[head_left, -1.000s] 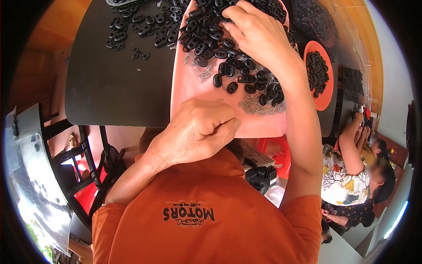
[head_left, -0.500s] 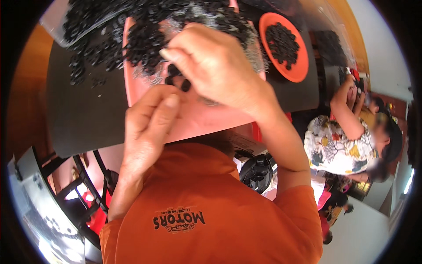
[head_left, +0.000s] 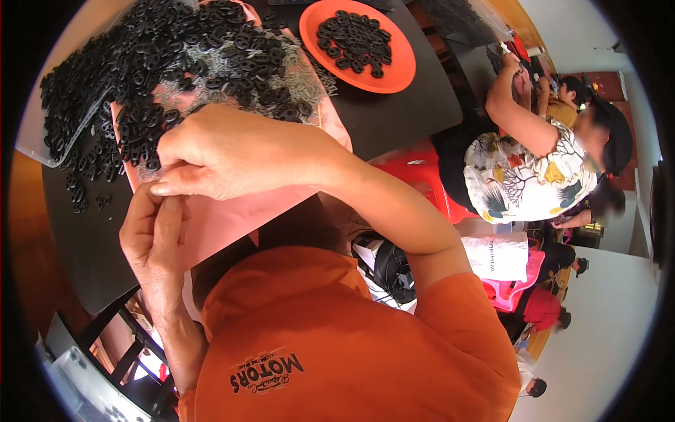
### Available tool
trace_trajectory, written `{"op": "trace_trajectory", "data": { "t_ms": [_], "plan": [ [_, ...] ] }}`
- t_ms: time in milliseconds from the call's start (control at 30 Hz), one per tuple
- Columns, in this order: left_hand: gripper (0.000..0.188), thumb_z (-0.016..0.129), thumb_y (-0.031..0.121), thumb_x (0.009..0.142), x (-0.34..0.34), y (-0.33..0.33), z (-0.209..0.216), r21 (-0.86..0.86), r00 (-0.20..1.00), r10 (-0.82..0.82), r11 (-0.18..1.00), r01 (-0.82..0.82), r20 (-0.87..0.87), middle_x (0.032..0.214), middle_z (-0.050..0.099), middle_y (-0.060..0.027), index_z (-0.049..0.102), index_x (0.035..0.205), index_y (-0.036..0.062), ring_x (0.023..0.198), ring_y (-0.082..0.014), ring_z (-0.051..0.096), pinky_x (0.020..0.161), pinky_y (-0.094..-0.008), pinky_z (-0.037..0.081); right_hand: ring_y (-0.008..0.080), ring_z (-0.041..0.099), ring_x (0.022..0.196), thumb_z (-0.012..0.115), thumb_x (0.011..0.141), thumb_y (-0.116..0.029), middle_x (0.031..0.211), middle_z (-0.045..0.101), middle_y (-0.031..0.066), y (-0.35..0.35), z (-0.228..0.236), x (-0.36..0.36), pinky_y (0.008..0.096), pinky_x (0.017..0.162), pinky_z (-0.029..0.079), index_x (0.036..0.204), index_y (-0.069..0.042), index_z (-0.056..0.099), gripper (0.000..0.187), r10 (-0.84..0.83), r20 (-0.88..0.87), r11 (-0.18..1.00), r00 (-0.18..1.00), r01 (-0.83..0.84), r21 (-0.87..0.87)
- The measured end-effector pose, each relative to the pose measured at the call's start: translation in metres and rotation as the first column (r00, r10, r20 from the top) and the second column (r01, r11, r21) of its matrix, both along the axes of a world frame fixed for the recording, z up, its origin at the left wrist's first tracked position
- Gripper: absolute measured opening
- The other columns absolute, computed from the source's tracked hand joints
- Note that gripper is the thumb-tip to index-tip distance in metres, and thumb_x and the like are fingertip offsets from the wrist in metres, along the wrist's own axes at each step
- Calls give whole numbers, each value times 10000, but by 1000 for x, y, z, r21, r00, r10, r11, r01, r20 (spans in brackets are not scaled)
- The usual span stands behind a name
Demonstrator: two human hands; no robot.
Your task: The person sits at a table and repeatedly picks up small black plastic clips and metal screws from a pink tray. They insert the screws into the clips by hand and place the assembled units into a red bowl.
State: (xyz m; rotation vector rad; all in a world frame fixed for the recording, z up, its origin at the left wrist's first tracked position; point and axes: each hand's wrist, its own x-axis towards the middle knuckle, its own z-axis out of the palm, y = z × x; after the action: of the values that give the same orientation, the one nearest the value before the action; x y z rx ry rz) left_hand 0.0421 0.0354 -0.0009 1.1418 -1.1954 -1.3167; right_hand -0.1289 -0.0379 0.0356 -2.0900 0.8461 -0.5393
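Observation:
My left hand [head_left: 151,228] is raised over the near left part of a pink sheet [head_left: 232,218], thumb and fingers pinched together. My right hand [head_left: 225,151] reaches across from the right with its fingers curled, its fingertips meeting those of the left. Whatever lies between the fingertips is too small or hidden to make out. Just beyond the hands spreads a heap of small black plastic pieces with holes [head_left: 151,77]. Thin silvery metal bits [head_left: 299,67], perhaps pins or springs, lie mixed among them on the sheet.
An orange-red plate [head_left: 401,74] of similar black pieces stands on the dark table [head_left: 380,116] beyond my right arm. A clear plastic container [head_left: 42,141] sits at the left under the heap. To the right are a red stool [head_left: 422,172] and a person in a patterned shirt [head_left: 527,172].
The view has shifted, so the table contents sit differently in it. My hands, apart before, now meet at the fingertips. Black pieces seen beneath my right hand earlier are no longer visible there.

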Motion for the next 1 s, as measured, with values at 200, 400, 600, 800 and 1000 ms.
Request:
{"op": "trace_trajectory", "data": {
  "t_ms": [200, 400, 600, 800, 1000],
  "plan": [
    [189, 550, 100, 937, 1, 11, -18, 121, 960, 85, 991, -54, -269, 904, 618, 0, 606, 1068, -24, 780, -48, 563, 673, -170, 432, 344, 655, 635, 656, 755, -256, 729, 622, 199, 23, -16, 15, 426, 573, 532, 815, 69, 600, 336, -124, 32, 872, 992, 124, -473],
    [222, 522, 120, 939, -1, 20, -16, 164, 947, 118, 984, -71, -299, 913, 658, -71, 601, 1069, -42, 753, -106, 638, 629, -215, 509, 283, 609, 606, 689, 704, -126, 792, 557, 117, 38, -12, 11, 378, 478, 492, 827, -7, 531, 233, -29, 48, 838, 998, 51, -543],
    [171, 487, 36, 908, -5, 28, -5, 104, 991, 30, 994, -17, -127, 628, 566, -6, 641, 903, -38, 501, -49, 482, 453, -194, 365, 273, 565, 609, 688, 784, -92, 786, 517, 96, 49, -23, 3, 372, 494, 468, 879, -31, 529, 195, -38, 108, 889, 993, 83, -451],
    [92, 529, -44, 829, 2, 29, -11, -56, 972, -122, 989, 136, 199, 669, 569, -83, 610, 873, -45, 512, -118, 517, 479, -257, 405, 244, 554, 570, 679, 789, -49, 737, 522, 78, 57, -16, -2, 348, 462, 421, 856, -32, 516, 177, -31, 15, 897, 999, 35, -440],
    [100, 550, -40, 800, -1, 23, -7, -106, 986, -6, 994, 24, 164, 655, 552, -87, 615, 876, -35, 503, -131, 480, 485, -264, 403, 215, 539, 544, 665, 744, -39, 729, 479, 69, 53, -18, 2, 326, 420, 411, 805, -28, 489, 188, -72, -14, 843, 997, 53, -535]
  ]
}}
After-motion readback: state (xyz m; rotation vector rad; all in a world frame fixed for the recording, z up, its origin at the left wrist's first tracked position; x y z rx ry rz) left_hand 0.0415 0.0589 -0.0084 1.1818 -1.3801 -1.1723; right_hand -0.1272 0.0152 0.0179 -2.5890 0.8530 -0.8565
